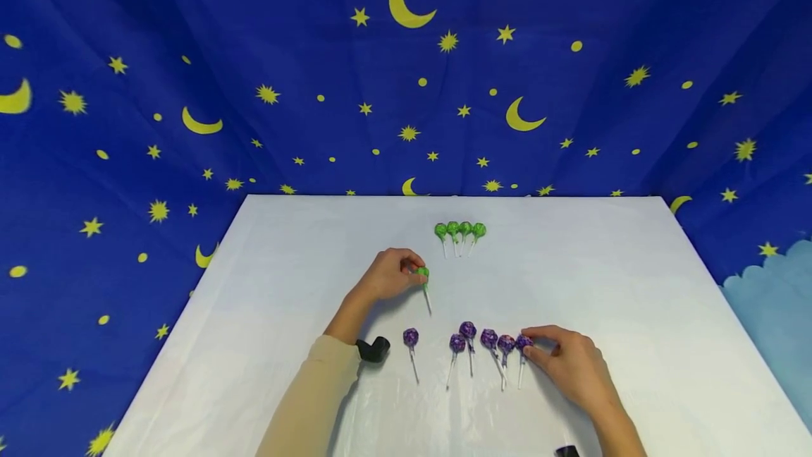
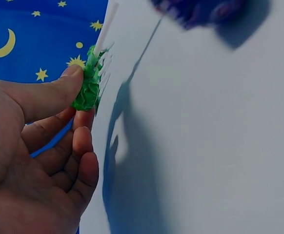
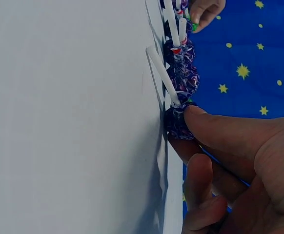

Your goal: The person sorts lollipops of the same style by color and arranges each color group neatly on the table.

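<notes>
My left hand (image 1: 395, 273) pinches a green lollipop (image 1: 423, 272) by its wrapped head, its white stick pointing toward me. The left wrist view shows thumb and fingers on the crinkled green wrapper (image 2: 87, 92). Beyond that hand, several green lollipops (image 1: 453, 228) lie side by side. My right hand (image 1: 574, 365) pinches the head of a purple lollipop (image 1: 523, 342) at the right end of a row. Several more purple lollipops (image 1: 489, 338) lie to its left, heads away from me. One purple lollipop (image 1: 411, 337) lies apart at the left, near my left forearm.
A white-covered table (image 1: 285, 245) carries everything. Behind and beside it hangs a blue cloth (image 1: 355, 62) with yellow moons and stars. Black wrist-worn gear (image 1: 374, 350) shows by the left sleeve (image 1: 317, 386), and another black piece (image 1: 567, 451) by the right wrist.
</notes>
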`<state>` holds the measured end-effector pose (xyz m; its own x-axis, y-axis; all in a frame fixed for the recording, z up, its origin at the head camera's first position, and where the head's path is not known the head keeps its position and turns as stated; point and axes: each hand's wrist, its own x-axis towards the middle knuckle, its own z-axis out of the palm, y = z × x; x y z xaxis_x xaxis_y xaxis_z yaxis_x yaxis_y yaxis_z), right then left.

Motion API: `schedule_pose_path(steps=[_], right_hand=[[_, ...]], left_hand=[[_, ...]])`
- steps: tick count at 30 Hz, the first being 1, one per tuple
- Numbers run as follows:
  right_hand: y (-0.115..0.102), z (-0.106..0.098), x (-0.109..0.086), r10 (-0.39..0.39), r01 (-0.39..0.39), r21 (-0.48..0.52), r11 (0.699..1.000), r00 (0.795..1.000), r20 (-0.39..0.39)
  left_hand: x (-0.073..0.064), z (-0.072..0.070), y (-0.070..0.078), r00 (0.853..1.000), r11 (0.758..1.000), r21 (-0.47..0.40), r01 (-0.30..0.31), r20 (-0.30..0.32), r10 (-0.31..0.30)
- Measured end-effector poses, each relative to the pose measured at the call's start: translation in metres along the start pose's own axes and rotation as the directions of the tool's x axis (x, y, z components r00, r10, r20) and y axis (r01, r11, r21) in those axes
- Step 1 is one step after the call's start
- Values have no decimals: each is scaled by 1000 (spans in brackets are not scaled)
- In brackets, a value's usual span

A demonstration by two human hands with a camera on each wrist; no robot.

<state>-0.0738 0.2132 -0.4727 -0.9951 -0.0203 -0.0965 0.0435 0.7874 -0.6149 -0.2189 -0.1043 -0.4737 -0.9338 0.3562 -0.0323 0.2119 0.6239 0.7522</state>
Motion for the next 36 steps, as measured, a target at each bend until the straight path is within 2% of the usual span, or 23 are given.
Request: schedule_pose_path(steps=[6,13,21,24,29,36], right_hand=[[-1,1,1,8,-8,-7,1000,1000,10],[-3,4,6,1,-1,3,1000,999,35],[-1,0,6,2,-2,-9,1000,1000,22],[3,0,5,-3,3,-4,1000,1000,15],[2,0,6,7,-7,0,1000,1000,18],[0,0,4,18,-18,-21,1000,1000,4]], left_hand=[[13,-5,-4,999,1000,-4,27,-21,-27],[22,-13,-8,997,998,17,63,-54,-62],[38,-10,-4,995,996,-29,86,-57,-87],[46,-5,-2,993,995,-11,102,-57,-103],[55,-7,-4,989,991,26,135,-65,-133],[67,-5,-9,989,992,35,119,-92,-115]])
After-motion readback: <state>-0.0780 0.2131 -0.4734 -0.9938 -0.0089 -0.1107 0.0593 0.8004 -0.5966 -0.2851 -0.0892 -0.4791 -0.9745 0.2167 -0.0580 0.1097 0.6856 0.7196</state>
